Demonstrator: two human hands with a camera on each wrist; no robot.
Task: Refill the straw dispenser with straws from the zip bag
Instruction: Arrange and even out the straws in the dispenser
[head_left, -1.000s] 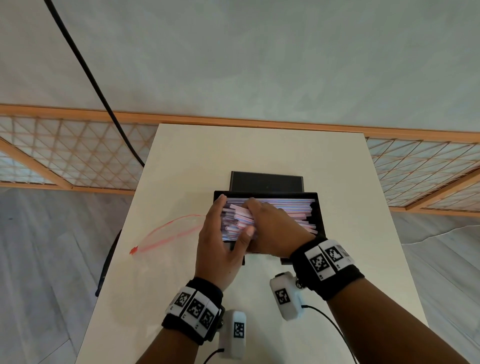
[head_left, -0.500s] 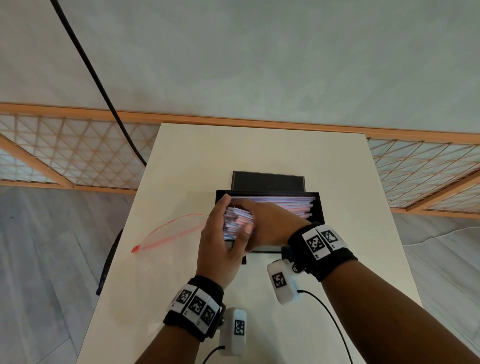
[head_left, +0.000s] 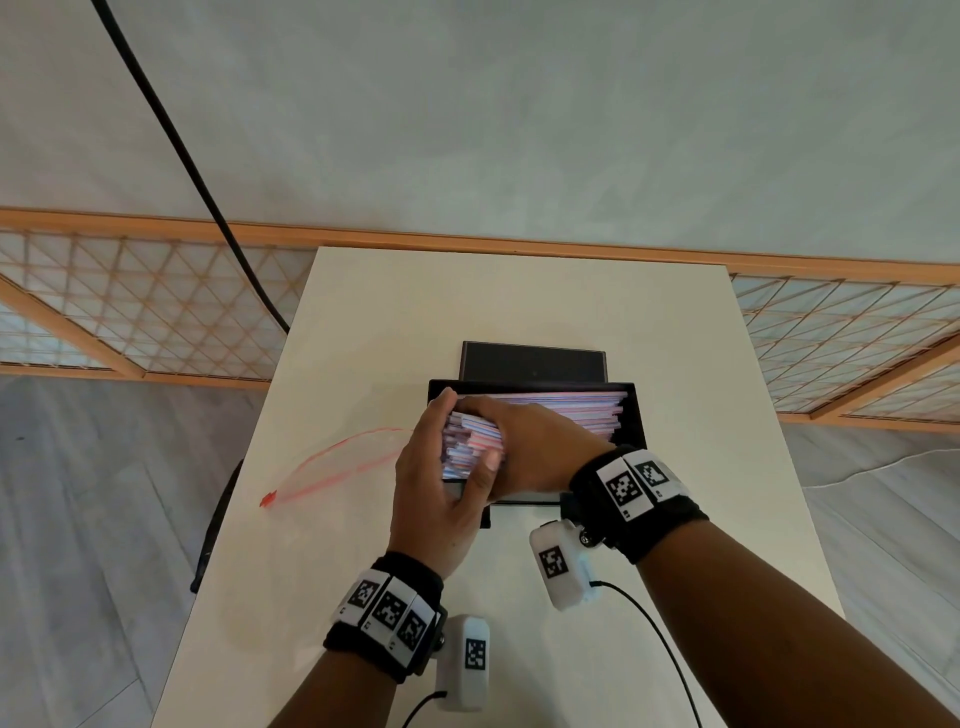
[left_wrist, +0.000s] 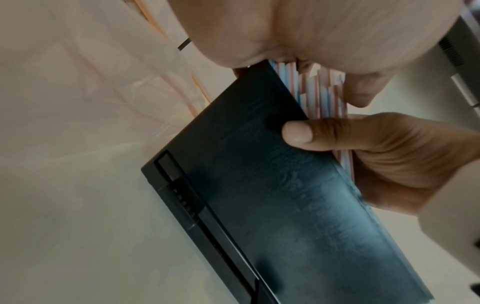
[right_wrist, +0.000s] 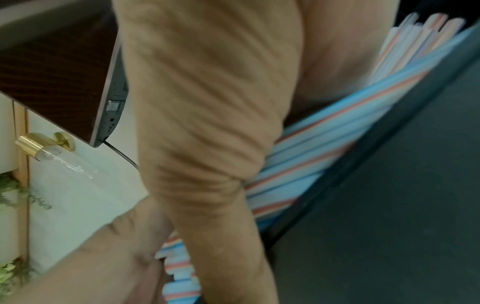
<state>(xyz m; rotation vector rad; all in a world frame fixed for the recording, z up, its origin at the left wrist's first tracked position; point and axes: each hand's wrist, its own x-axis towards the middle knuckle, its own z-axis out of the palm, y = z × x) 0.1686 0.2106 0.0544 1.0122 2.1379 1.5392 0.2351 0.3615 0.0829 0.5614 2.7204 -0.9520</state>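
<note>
The black straw dispenser (head_left: 638, 415) stands mid-table with its lid (head_left: 534, 362) tipped back. Pink-and-blue wrapped straws (head_left: 582, 410) fill it. My left hand (head_left: 426, 483) cups the straws' left ends between fingers and thumb. Over the bundle lies my right hand (head_left: 535, 447), fingers reaching left. In the left wrist view the right thumb (left_wrist: 296, 133) presses the dispenser's front wall (left_wrist: 259, 205), with straws (left_wrist: 319, 92) behind it. The right wrist view shows my palm (right_wrist: 207, 102) on the straws (right_wrist: 324, 148). The clear zip bag (head_left: 337, 462) with a red zip lies flat to the left.
The cream table (head_left: 519, 291) is narrow, with grey floor on both sides. A wooden lattice rail (head_left: 130, 322) runs behind it, and a black cable (head_left: 182, 156) hangs down at the back left. A cable trails from my right wrist camera (head_left: 561, 566).
My right hand has slid slightly left and further over the straws, which sit lower in the dispenser. The left hand has stayed at their ends.
</note>
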